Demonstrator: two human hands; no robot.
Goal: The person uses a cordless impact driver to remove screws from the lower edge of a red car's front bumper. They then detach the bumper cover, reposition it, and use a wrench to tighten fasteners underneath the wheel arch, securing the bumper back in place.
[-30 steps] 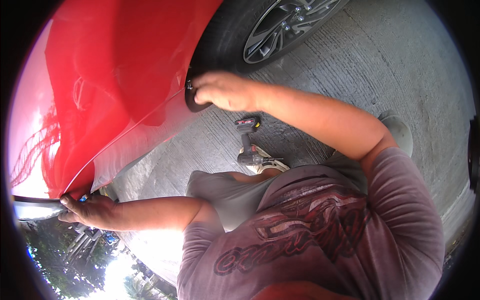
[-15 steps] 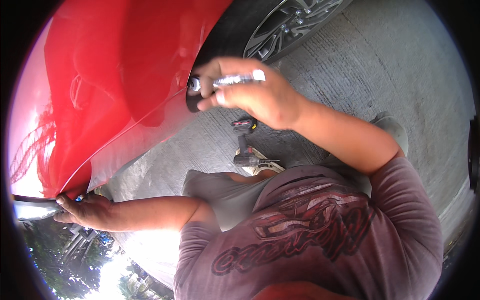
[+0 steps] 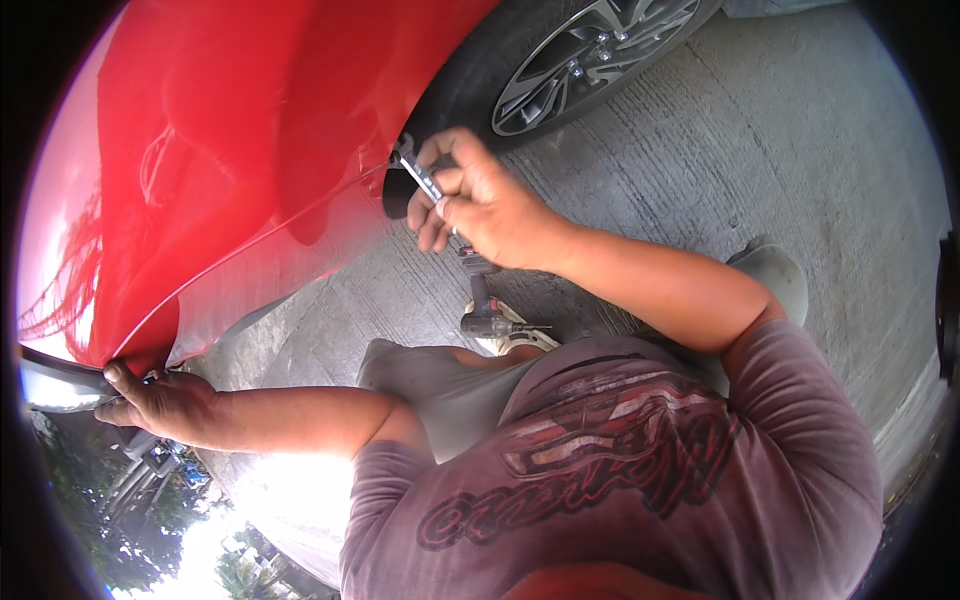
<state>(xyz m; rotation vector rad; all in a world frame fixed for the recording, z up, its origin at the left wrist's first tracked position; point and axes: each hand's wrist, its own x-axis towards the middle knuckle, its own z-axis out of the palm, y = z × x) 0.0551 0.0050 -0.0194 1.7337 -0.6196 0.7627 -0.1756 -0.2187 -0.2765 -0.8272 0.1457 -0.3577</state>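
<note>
My right hand (image 3: 485, 205) is closed on a silver combination wrench (image 3: 420, 177), pinching its shank between thumb and fingers. The wrench's open jaw points up and left, at the dark wheel-arch edge of the red car body panel (image 3: 230, 130). Whether the jaw sits on a fastener there is too small to tell. Far to the left, my left hand (image 3: 175, 408) rests against the lower corner of the red panel, thumb and fingers spread apart. Part of its fingers is hidden at the panel's edge.
A tire with a grey alloy wheel (image 3: 590, 65) stands beyond my right hand. On the concrete floor (image 3: 680, 170), a cordless drill (image 3: 488, 325) with a bit fitted lies near my foot, partly hidden below my right hand. Greenery shows at the lower left.
The wrench has swung from nearly level to a slant, its jaw now up and left near the arch edge. My right hand has turned and shifted slightly down. My left hand stays at the panel corner.
</note>
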